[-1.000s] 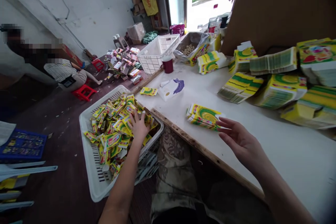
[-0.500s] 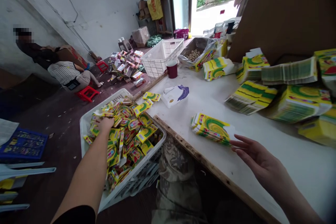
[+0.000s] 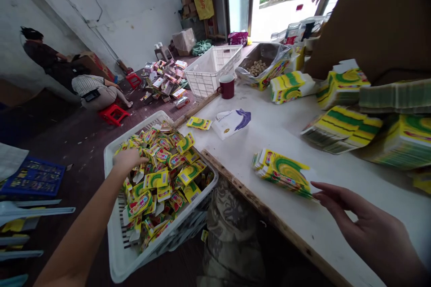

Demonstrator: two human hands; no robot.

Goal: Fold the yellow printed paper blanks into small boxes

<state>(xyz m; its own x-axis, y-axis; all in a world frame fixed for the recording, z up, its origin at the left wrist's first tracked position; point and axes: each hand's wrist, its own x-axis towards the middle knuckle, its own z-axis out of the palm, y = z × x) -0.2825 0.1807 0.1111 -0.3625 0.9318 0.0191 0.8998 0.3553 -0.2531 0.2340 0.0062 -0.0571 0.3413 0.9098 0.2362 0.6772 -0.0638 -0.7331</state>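
My left hand (image 3: 128, 159) rests on the heap of small yellow-green cartons (image 3: 158, 179) in a white plastic basket (image 3: 116, 260). Its thumb stretches out to the right, apart from the fingers, which are partly hidden; I see nothing held in it. On the white tabletop, my right hand (image 3: 353, 219) is closed in a pinch at the near right end of a stack of flat, unfolded yellow-green cartons (image 3: 283, 170). Thumb and forefinger meet at the edge of a carton there. The stack lies slanted, its white flaps toward the hand.
More carton stacks (image 3: 343, 128) stand at the right of the table. Farther back are a dark red mug (image 3: 226, 87), a white-and-purple box (image 3: 232, 122) and a white crate (image 3: 213, 71). A wooden strip (image 3: 242, 186) edges the table. Another person (image 3: 90, 85) sits bent over at left.
My right thumb and forefinger have closed at the end of the carton stack. My left hand has shifted slightly leftward over the heap. The view has turned a little.
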